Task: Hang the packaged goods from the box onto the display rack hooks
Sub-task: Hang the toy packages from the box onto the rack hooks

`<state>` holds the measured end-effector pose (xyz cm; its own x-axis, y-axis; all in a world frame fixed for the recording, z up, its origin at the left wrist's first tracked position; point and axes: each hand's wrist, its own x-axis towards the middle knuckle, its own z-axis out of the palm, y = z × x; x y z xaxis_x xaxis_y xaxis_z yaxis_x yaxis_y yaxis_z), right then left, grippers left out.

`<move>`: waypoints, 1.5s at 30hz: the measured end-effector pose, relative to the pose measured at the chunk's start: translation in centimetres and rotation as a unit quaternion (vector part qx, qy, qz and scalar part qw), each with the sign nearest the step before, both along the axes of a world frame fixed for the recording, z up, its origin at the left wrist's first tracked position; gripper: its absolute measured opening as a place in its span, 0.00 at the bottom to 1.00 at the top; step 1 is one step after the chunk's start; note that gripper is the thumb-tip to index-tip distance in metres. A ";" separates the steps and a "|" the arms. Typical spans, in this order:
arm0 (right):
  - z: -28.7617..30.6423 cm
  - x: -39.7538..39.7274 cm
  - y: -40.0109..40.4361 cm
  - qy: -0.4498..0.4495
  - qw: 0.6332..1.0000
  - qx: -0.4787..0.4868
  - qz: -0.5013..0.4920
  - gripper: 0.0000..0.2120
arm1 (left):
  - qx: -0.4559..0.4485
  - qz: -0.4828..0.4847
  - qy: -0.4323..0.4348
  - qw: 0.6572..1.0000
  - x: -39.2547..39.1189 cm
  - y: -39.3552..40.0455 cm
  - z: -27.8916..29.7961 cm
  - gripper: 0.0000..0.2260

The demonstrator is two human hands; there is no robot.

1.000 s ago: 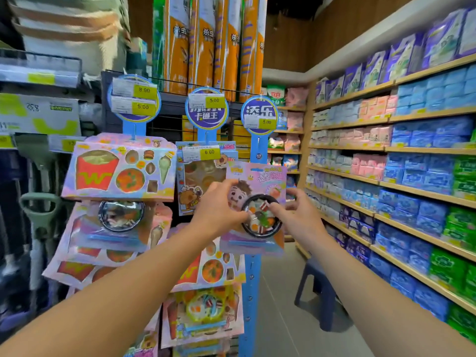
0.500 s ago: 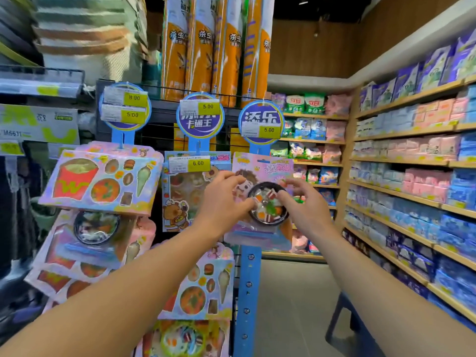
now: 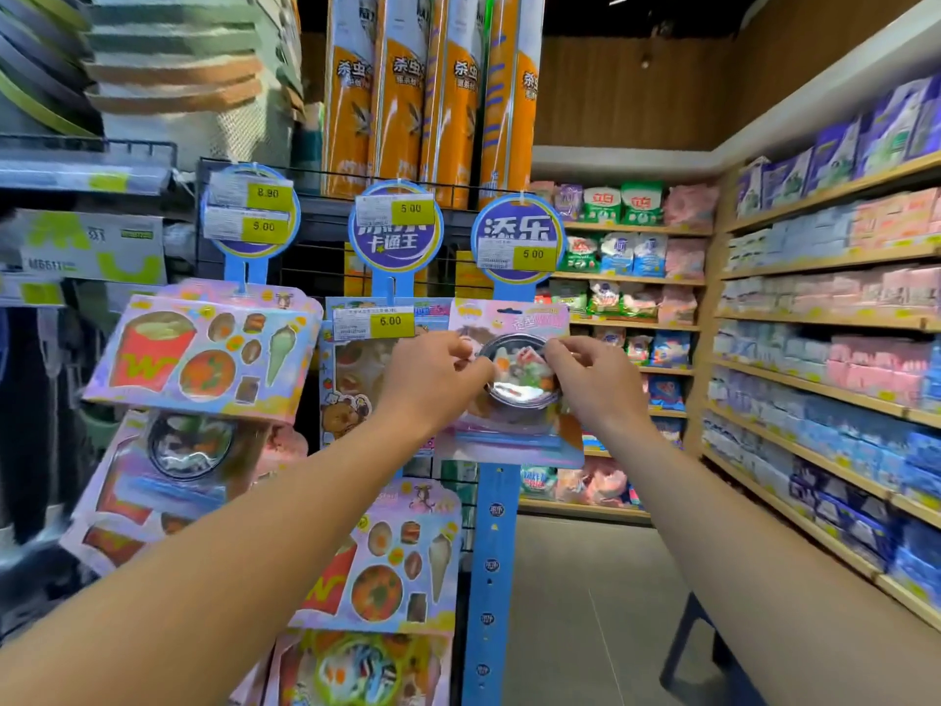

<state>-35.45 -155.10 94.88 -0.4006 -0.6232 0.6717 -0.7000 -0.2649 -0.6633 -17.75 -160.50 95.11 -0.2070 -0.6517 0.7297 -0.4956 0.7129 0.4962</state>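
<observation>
Head view of a shop aisle, both bare arms raised toward a display rack. The left hand (image 3: 433,382) and the right hand (image 3: 596,384) each pinch one side of a pink carded toy pack (image 3: 514,389), thumb and curled fingers closed on its left and right edges near the top; the pack carries a clear round blister holding a small metal bowl of toy food. The pack is held upright against the blue upright strip (image 3: 491,552) of the rack, directly below the round blue header sign (image 3: 517,236) bearing a yellow 5.00 price tag. Whether its hang hole sits on a hook cannot be told, since the top edge and the hands cover that spot. Just left of it hangs a bear-printed pack (image 3: 351,379) with a 6.00 tag, under a second round sign (image 3: 396,226). Further left, a wide pack printed with fries and a pizza (image 3: 203,356) hangs tilted under a third sign (image 3: 249,211), with similar packs stacked below it. Another fries-and-pizza pack (image 3: 382,568) hangs lower, between the two forearms. Tall orange boxes (image 3: 422,94) stand on top of the rack. Wooden shelves (image 3: 814,318) of blue, pink and white packets line the right wall, and a dark stool (image 3: 702,649) stands on the floor beneath the right forearm.
</observation>
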 end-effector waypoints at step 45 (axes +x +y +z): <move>0.0 0.2 0.2 0.024 0.998 0.058 -0.016 0.11 | 0.015 -0.008 -0.045 0.999 0.1 -0.6 0.3 0.17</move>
